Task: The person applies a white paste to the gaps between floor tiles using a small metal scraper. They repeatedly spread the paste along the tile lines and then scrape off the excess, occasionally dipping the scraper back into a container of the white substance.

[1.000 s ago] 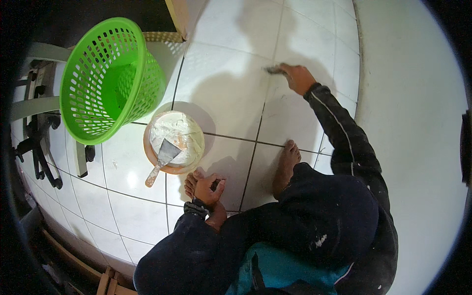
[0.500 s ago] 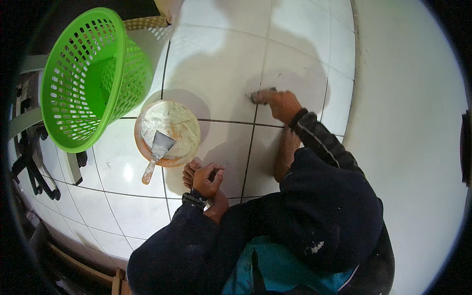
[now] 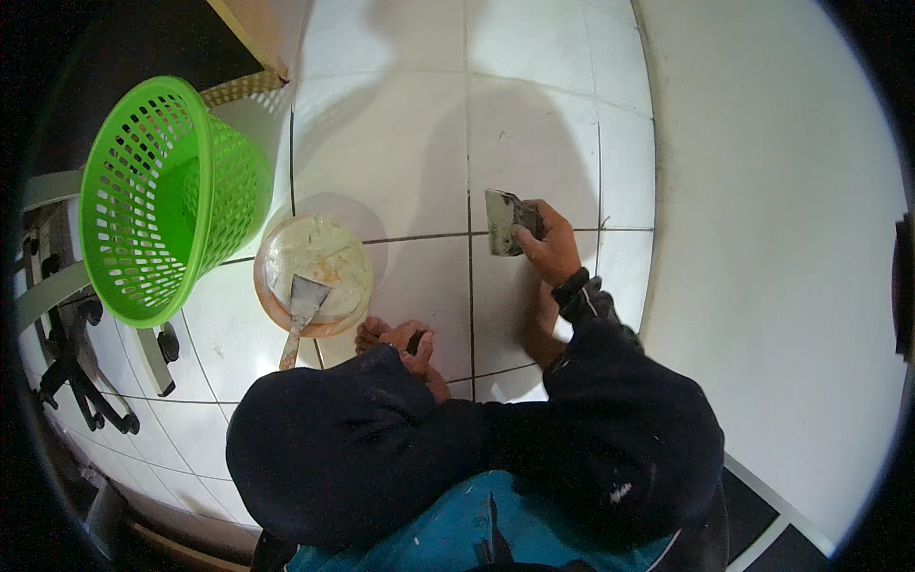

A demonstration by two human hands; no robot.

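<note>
- Scraper blade [image 3: 499, 225], one, flat, grey, smeared with pale paste; located in the right hand [image 3: 553, 246], over the floor tiles [image 3: 381, 124], just right of a dark joint [image 3: 471, 305].
- Change: half a second ago we find the scraper blade nearly edge-on and across this joint; now its broad face is turned up to us and it stands to the right of the line.
- Meaning, by our judgement: the stroke along the joint is interrupted, with paste remaining on the face. We cannot tell whether the lower edge touches tile.
- Right grip: clamped on the right-hand end of the scraper blade, thumb laid on the face, fingers mostly hidden behind; the wider part projects left, beyond the thumb.
- Left grip: left hand [image 3: 412, 345], fingers bent, beside the left foot [image 3: 370, 332], partly covered by dark clothing; we cannot tell whether the fingers meet or hold anything.
- Bowl [image 3: 268, 301], one, orange, containing pale paste [image 3: 335, 250]; left of the scraper blade, well apart from the right grip.
- Putty knife [image 3: 306, 300], one, its blade on the paste, its handle over the near rim; untouched.
- Basket [image 3: 205, 181], one, green, perforated; left of the bowl.
</note>
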